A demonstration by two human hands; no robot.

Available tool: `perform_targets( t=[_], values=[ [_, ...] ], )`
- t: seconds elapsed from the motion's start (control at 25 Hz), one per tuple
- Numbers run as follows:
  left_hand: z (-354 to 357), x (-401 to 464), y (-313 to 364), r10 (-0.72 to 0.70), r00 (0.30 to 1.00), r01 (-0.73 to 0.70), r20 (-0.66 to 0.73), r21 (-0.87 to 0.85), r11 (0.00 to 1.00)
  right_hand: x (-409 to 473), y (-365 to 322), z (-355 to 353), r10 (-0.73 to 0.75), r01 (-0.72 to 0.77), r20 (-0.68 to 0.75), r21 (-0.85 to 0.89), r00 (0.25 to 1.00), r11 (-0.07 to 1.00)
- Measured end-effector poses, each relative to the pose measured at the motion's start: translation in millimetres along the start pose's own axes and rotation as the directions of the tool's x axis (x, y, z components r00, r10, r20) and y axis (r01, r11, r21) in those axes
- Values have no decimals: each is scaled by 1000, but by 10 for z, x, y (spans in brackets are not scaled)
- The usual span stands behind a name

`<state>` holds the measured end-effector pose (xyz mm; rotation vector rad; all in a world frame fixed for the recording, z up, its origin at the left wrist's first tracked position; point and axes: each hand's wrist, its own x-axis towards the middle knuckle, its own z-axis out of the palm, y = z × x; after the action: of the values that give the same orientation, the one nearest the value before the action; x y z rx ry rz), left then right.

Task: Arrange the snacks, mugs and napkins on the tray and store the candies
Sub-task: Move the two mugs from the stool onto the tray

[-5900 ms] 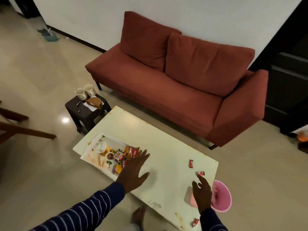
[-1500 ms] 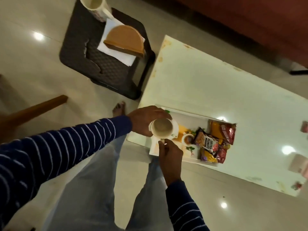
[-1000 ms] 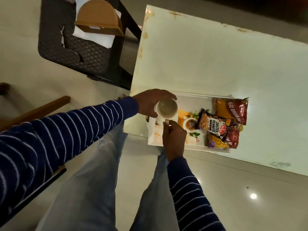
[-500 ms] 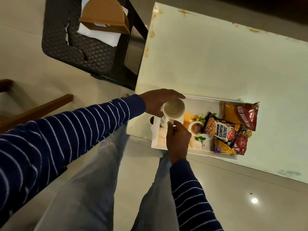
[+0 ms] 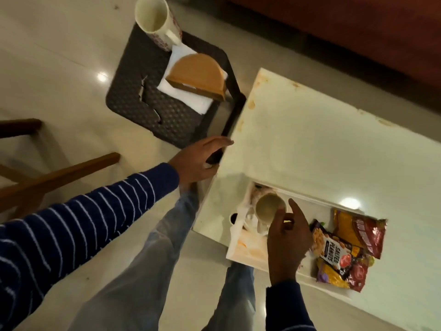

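Observation:
A white mug point(image 5: 268, 207) stands at the left end of the white tray point(image 5: 307, 201) on the pale table point(image 5: 334, 144). My right hand point(image 5: 286, 244) is on the mug's near side, thumb against its rim, index finger lifted. Snack packets, a salted peanuts bag point(image 5: 334, 253) and an orange-red bag point(image 5: 360, 232), lie at the tray's right end. My left hand point(image 5: 200, 161) hovers with its fingers apart and nothing in it by the table's left corner. A second mug point(image 5: 155, 20), white napkins point(image 5: 185, 95) and a wooden napkin holder point(image 5: 198, 77) sit on the dark stool point(image 5: 133, 96).
The stool stands on the floor just left of the table's corner. A red sofa point(image 5: 358, 32) runs along the far side. Wooden chair legs point(image 5: 59, 173) reach in from the left. My legs are against the table's near edge.
My left hand has let go of the mug and moved up-left towards the stool. The mug now stands on the tray with only my right hand on it. The view has tilted towards the stool.

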<state>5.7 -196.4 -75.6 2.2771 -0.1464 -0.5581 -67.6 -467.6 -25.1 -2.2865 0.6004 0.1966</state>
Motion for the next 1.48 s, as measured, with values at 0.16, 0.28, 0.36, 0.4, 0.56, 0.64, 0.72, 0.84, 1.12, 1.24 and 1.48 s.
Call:
perform_targets(
  t=[0.16, 0.28, 0.36, 0.4, 0.56, 0.64, 0.72, 0.84, 1.12, 1.24, 1.48],
  values=[
    [-700, 22, -339, 56, 970, -30, -238, 114, 993, 430, -687, 395, -160, 158, 95, 25, 983, 987],
    [-1352, 151, -634, 66, 896, 27, -439, 203, 979, 681, -1334, 800, -257, 240, 180, 114, 949, 964],
    [-1770, 300, -794, 15, 854, 89, -521, 175, 981, 808, -1744, 1095, -353, 330, 234, 130, 906, 935],
    [-1953, 390, -863, -13, 841, 108, -541, 144, 984, 863, -1936, 1239, -401, 383, 250, 120, 881, 916],
    [-2485, 779, -1184, -85, 866, 138, -493, 72, 988, 1064, -2666, 1866, -466, 482, 320, 33, 825, 876],
    [-2589, 945, -1303, -120, 902, 160, -415, 63, 985, 1148, -2922, 2125, -467, 498, 340, -5, 816, 867],
    [-2627, 1051, -1387, -141, 928, 167, -345, 48, 985, 1229, -3077, 2325, -458, 505, 343, -57, 820, 861],
    [-2618, 1129, -1478, -94, 947, 84, -308, -45, 995, 1345, -3179, 2544, -456, 518, 325, -135, 829, 845],
    [-2613, 1040, -1424, -44, 937, 19, -348, -75, 997, 1325, -3161, 2573, -466, 524, 332, -108, 820, 845],
    [-2611, 955, -1180, 32, 933, -39, -360, -14, 999, 1224, -3075, 2294, -480, 522, 339, -38, 809, 852],
    [-2216, 887, -234, 206, 930, -210, -305, 20, 978, 1046, -2575, 1245, -459, 472, 239, 0, 856, 881]
  ],
)
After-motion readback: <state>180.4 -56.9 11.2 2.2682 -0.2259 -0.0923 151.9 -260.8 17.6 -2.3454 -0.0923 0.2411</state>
